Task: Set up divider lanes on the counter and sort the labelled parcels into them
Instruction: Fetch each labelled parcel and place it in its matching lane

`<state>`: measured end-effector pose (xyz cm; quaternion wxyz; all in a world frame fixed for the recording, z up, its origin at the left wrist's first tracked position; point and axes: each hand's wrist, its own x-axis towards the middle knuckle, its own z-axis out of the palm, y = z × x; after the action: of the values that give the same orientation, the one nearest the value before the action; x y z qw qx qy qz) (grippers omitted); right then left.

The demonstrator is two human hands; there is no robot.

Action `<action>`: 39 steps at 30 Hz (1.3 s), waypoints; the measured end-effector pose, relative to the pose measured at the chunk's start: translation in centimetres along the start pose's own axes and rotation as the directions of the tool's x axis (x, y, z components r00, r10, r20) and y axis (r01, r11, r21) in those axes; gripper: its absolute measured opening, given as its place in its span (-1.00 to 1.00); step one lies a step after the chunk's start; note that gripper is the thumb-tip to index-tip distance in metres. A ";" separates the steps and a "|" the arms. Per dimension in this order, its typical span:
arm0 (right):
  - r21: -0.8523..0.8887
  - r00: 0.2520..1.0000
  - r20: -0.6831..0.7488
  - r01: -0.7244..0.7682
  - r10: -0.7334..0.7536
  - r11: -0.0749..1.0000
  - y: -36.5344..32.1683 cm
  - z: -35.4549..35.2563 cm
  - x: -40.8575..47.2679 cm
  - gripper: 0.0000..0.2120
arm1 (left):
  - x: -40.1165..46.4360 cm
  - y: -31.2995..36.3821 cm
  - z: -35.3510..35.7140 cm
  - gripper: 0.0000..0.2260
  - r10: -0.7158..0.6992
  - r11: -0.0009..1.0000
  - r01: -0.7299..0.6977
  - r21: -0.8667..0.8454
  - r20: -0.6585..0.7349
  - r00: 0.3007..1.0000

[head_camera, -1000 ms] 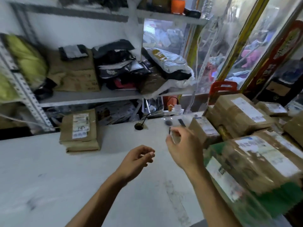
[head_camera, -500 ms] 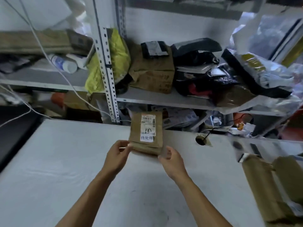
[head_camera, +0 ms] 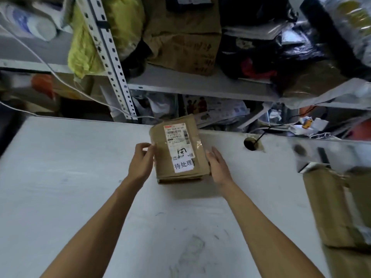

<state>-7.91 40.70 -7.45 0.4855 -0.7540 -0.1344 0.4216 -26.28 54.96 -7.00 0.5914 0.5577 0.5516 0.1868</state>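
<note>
A brown parcel (head_camera: 160,163) with a shipping label and a white sticker with printed characters lies on the white counter (head_camera: 70,177), near its back edge. My left hand (head_camera: 140,163) is at the parcel's left side, fingers curled against its edge. My right hand (head_camera: 217,165) lies with straight fingers along the parcel's right side. More brown parcels (head_camera: 329,207) sit at the right end of the counter. No dividers are in view.
A metal rack (head_camera: 112,57) behind the counter holds a yellow bag (head_camera: 86,51), a cardboard box (head_camera: 186,47) and dark bags (head_camera: 271,47). A small round object on a black cable (head_camera: 250,142) sits right of the parcel. White cables run at the left.
My view swung left from the parcel pile. Both hands reached the labelled parcel at the back of the counter and now sit on its two sides; the view has drawn closer.
</note>
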 end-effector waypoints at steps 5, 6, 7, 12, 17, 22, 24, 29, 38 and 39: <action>0.088 0.982 0.180 0.044 -0.059 0.995 0.1 1.2 -1.9 -0.55 | -1.8 -0.4 2.4 -0.37 -0.074 0.966 0.129 -0.224 0.236 0.969; 0.087 0.982 0.167 0.074 -0.088 0.993 0.2 1.1 -2.4 -0.61 | -2.2 -0.3 2.8 -0.44 -0.052 0.968 0.109 -0.224 0.246 0.968; 0.091 0.985 0.139 0.093 -0.105 0.992 0.3 0.7 -3.0 -0.65 | -2.7 -0.2 3.1 -0.52 -0.044 0.972 0.101 -0.212 0.258 0.965; 0.151 0.992 -0.017 0.123 -0.122 0.981 2.3 -3.5 -6.2 -0.72 | -6.8 -0.2 5.8 -0.68 -0.057 0.982 0.112 -0.149 0.335 0.940; 0.156 0.979 -0.163 0.150 -0.125 0.976 3.0 -9.2 -10.6 -0.73 | -11.0 1.3 10.0 -0.75 0.021 0.978 0.072 -0.197 0.434 0.901; 0.116 0.935 -0.318 0.201 -0.156 0.973 2.5 -14.8 -15.4 -0.67 | -14.4 4.0 14.4 -0.79 0.076 0.987 0.016 -0.157 0.564 0.823; 0.107 0.911 -0.378 0.220 -0.165 0.970 1.9 -17.1 -17.2 -0.72 | -15.8 5.0 16.3 -0.77 0.108 0.987 -0.009 -0.163 0.610 0.785; -0.075 0.846 -0.494 0.190 -0.202 0.979 -0.6 -23.2 -20.7 -0.81 | -19.5 7.8 21.4 -0.61 0.177 0.978 -0.051 -0.200 0.682 0.710; -0.454 0.820 -0.494 0.039 -0.288 0.890 -9.1 -34.8 -23.6 -0.66 | -23.6 14.3 29.6 -0.60 0.223 0.962 -0.030 -0.271 0.720 0.658; -0.503 0.824 -0.487 0.006 -0.289 0.864 -9.9 -35.9 -23.8 -0.64 | -24.2 14.9 30.3 -0.60 0.223 0.962 -0.030 -0.270 0.724 0.652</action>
<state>7.19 8.75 19.16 0.3329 -0.9254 -0.1502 0.1016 -2.15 25.58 9.64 0.8124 0.5484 0.1930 0.0458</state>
